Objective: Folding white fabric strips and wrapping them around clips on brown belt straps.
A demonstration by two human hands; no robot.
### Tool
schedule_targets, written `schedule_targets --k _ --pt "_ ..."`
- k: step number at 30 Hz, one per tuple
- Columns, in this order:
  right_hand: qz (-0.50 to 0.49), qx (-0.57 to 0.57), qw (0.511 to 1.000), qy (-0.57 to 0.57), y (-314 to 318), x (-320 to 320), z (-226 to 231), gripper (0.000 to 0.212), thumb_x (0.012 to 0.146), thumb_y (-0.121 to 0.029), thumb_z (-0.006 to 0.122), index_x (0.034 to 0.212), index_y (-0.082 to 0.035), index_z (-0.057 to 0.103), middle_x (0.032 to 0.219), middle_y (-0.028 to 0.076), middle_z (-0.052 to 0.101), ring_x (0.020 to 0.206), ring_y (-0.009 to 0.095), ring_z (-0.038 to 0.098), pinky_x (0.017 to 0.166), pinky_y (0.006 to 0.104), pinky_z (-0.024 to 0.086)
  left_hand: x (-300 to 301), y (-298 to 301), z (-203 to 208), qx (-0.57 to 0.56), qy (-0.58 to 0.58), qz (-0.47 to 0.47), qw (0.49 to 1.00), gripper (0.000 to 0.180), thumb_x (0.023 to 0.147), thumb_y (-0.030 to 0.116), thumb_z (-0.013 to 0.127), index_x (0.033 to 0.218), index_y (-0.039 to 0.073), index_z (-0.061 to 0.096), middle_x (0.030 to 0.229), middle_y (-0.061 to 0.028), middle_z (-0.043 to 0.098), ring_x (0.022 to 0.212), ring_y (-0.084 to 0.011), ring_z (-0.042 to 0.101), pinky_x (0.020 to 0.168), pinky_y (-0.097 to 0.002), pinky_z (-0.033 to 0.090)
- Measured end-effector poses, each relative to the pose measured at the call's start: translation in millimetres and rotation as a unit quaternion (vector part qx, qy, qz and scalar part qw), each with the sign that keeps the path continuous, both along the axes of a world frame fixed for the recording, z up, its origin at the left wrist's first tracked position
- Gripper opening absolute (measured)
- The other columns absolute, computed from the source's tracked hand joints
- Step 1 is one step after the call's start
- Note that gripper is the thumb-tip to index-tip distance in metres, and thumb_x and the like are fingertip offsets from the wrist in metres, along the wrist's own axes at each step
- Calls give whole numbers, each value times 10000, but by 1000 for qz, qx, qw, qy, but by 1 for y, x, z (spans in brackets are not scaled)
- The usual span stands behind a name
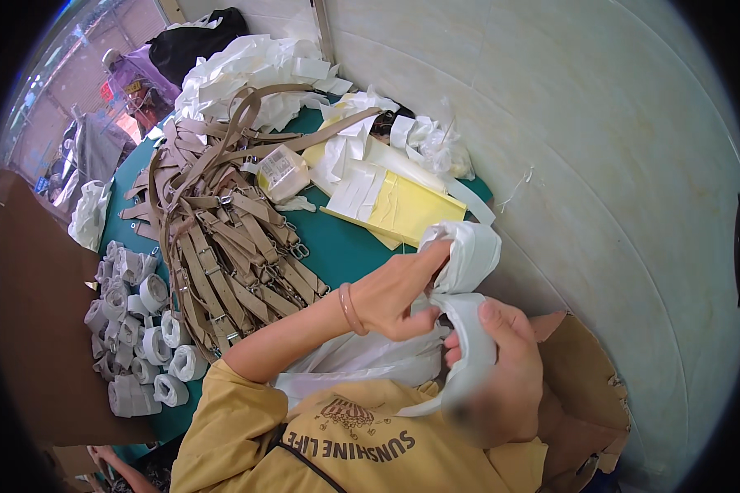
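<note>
My left hand point(399, 296), with a bangle point(352, 309) on the wrist, has its fingers hooked into a coil wrapped in white sheet point(474, 255). What lies inside the wrapping is hidden. Below it, my right hand point(514, 353) grips a white strip point(471, 329), thumb on its outer side, and the strip curls down to a loose end in front of my shirt. Left of the hands, a large heap of tan straps point(222, 263) with metal buckles and rings covers much of the green table point(341, 256).
Several white wrapped rolls point(152, 345) are piled at the table's left, beside a brown cardboard panel point(45, 312). Yellow and white sheets point(411, 205) and crumpled white wrapping point(247, 70) lie at the back. An open cardboard box point(588, 378) stands at right, against a pale wall point(600, 164).
</note>
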State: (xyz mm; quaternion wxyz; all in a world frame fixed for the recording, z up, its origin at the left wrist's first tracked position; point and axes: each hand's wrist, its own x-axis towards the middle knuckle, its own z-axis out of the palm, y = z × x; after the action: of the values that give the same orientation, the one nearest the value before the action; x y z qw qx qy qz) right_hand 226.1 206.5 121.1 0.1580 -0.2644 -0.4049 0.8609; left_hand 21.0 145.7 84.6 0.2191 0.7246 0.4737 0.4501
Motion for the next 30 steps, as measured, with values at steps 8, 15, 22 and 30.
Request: schedule_targets --k 8,15,22,30 --pt "-1 -120 990 73 20 -1 -9 546 1006 -389 352 1158 101 542 1020 220 646 917 287 657 850 367 528 10 -10 -21 -46 37 47 997 583 738 130 679 1206 -48 380 839 -224 546 734 -425 562 622 -429 461" --pt "-162 344 921 -83 11 -25 -57 297 991 -258 526 1073 26 547 855 62 613 846 124 609 812 291 503 21 -11 -26 18 91 120 988 448 779 153 710 1115 -22 471 869 -179 564 758 -359 569 655 -394 463" --pt "-260 156 950 74 -10 -53 -53 207 992 -192 522 1118 -34 473 1026 18 538 934 73 487 810 250 414 7 -8 -23 83 187 112 972 473 665 86 712 1083 23 499 964 -138 565 879 -337 562 756 -402 458" --pt "-233 228 945 8 -8 -61 -33 214 1030 -209 399 1137 -37 467 1044 41 506 946 86 452 870 252 389 7 -18 -18 181 302 124 928 169 770 120 577 927 99 518 919 -40 564 859 -183 581 747 -318 471"
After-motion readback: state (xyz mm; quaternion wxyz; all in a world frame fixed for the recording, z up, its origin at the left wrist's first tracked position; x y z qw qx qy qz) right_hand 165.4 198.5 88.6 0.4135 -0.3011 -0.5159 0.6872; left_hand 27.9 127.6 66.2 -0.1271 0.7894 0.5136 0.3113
